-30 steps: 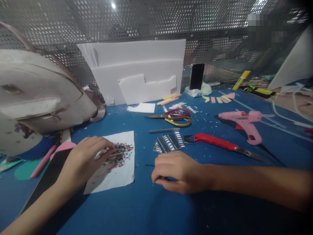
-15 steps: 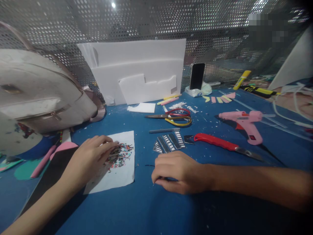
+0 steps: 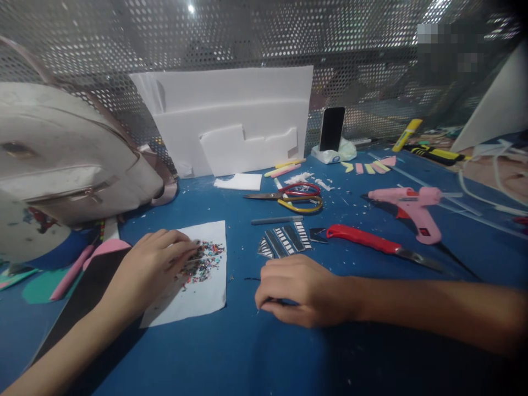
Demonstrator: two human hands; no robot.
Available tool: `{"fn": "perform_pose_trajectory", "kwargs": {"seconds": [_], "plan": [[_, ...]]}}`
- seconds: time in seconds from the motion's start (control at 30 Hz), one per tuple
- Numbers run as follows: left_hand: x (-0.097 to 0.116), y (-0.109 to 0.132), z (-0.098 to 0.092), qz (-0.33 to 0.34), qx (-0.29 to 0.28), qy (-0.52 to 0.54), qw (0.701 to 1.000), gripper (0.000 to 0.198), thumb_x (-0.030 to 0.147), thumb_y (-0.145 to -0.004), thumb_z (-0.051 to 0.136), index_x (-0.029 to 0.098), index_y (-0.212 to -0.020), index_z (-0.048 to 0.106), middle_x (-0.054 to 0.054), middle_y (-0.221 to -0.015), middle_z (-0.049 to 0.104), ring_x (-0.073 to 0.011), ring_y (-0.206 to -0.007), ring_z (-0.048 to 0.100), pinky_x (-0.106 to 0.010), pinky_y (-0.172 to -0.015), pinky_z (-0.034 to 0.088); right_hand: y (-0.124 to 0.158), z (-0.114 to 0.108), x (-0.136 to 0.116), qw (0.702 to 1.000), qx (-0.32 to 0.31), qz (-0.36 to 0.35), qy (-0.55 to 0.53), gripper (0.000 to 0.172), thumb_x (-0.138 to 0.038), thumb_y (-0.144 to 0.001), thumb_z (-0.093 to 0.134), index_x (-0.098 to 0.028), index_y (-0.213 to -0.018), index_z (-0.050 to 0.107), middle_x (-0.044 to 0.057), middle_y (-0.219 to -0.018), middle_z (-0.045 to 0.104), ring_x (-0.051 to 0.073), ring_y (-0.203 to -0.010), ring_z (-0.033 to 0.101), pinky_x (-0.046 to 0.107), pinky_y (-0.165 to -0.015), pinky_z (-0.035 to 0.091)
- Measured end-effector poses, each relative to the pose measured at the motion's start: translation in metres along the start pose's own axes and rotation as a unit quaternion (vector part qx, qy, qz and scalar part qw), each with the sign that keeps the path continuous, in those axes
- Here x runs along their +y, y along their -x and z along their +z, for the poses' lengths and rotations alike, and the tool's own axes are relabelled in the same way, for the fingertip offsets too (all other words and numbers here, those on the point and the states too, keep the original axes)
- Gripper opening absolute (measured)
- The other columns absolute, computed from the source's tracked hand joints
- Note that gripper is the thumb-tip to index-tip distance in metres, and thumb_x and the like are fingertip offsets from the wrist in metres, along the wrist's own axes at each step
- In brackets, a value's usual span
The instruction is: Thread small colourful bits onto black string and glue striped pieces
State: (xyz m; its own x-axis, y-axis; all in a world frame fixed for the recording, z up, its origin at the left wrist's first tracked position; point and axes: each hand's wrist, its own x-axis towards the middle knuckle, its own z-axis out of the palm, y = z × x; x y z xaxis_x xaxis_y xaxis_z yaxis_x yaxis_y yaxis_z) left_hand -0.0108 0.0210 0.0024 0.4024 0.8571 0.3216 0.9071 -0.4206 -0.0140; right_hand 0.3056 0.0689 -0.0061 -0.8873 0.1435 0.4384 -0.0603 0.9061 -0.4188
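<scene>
My left hand point(image 3: 150, 268) rests on a white sheet of paper point(image 3: 198, 297), its fingers held together in a pinch. The fingertips touch a small heap of coloured glitter bits point(image 3: 204, 259) on that sheet, and what they pinch is too small to name. My right hand point(image 3: 303, 289) lies curled on the blue table point(image 3: 247, 357) just right of the paper, fingers tucked under and pressing on something thin and dark. Striped black-and-white cut pieces point(image 3: 286, 239) lie just beyond that hand.
A red-handled knife point(image 3: 371, 242), pink glue gun point(image 3: 412, 206) and scissors point(image 3: 295, 197) lie ahead and to the right. White foam boards point(image 3: 235, 118) lean on the perforated wall beside a propped phone point(image 3: 332, 129). A pale bag point(image 3: 61, 159) fills the left; a black sheet point(image 3: 86, 291) lies under my left arm.
My left hand's fingers have stretched forward from a raised pinch onto the glitter heap. My right hand has stayed put.
</scene>
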Motion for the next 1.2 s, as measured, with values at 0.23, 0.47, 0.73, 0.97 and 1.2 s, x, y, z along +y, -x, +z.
{"fn": "perform_pose_trajectory", "kwargs": {"seconds": [0.23, 0.47, 0.73, 0.97, 1.2], "plan": [[-0.001, 0.0002, 0.0021, -0.01, -0.015, 0.013, 1.0, 0.019, 0.027, -0.094, 0.047, 0.02, -0.098, 0.065, -0.006, -0.095, 0.068, -0.0225, -0.084, 0.06, -0.037, -0.075, 0.045, -0.0005, 0.0006, 0.0015, 1.0, -0.007, 0.003, 0.0, 0.01, -0.019, -0.093, 0.048, -0.018, -0.091, 0.058, 0.0, -0.08, 0.056, 0.011, -0.073, 0.047, 0.025, -0.065, 0.036], [0.0028, -0.0025, 0.002, -0.029, -0.026, 0.032, 0.999, 0.019, 0.024, -0.094, 0.045, 0.02, -0.095, 0.063, -0.007, -0.093, 0.067, -0.0223, -0.082, 0.06, -0.037, -0.073, 0.046, -0.0003, 0.0004, 0.001, 1.0, -0.015, 0.001, 0.001, 0.013, -0.019, -0.094, 0.045, -0.018, -0.092, 0.058, 0.001, -0.08, 0.057, 0.012, -0.073, 0.047, 0.026, -0.065, 0.036], [0.0037, -0.0029, 0.0031, -0.043, -0.039, 0.05, 0.997, 0.016, 0.021, -0.093, 0.045, 0.018, -0.093, 0.06, -0.008, -0.09, 0.063, -0.0224, -0.081, 0.058, -0.036, -0.073, 0.045, 0.0001, 0.0021, 0.0019, 1.0, -0.011, 0.001, -0.001, 0.012, -0.019, -0.094, 0.046, -0.018, -0.092, 0.058, 0.001, -0.081, 0.057, 0.012, -0.074, 0.047, 0.026, -0.065, 0.036], [0.0056, -0.0055, 0.0006, -0.049, -0.05, 0.063, 0.996, 0.016, 0.02, -0.093, 0.042, 0.018, -0.085, 0.057, -0.007, -0.085, 0.06, -0.0224, -0.077, 0.056, -0.036, -0.07, 0.045, -0.0013, -0.0002, 0.001, 1.0, -0.013, 0.0, -0.003, 0.014, -0.018, -0.094, 0.044, -0.017, -0.092, 0.058, 0.002, -0.079, 0.058, 0.013, -0.073, 0.048, 0.026, -0.065, 0.037], [0.0048, -0.0049, 0.0023, -0.057, -0.051, 0.068, 0.995, 0.016, 0.022, -0.092, 0.042, 0.018, -0.085, 0.056, -0.007, -0.085, 0.059, -0.0213, -0.075, 0.055, -0.034, -0.066, 0.044, 0.0, 0.0018, 0.0026, 1.0, -0.02, 0.005, 0.003, 0.012, -0.019, -0.095, 0.045, -0.018, -0.093, 0.057, 0.001, -0.081, 0.057, 0.012, -0.075, 0.047, 0.026, -0.066, 0.037]]}}
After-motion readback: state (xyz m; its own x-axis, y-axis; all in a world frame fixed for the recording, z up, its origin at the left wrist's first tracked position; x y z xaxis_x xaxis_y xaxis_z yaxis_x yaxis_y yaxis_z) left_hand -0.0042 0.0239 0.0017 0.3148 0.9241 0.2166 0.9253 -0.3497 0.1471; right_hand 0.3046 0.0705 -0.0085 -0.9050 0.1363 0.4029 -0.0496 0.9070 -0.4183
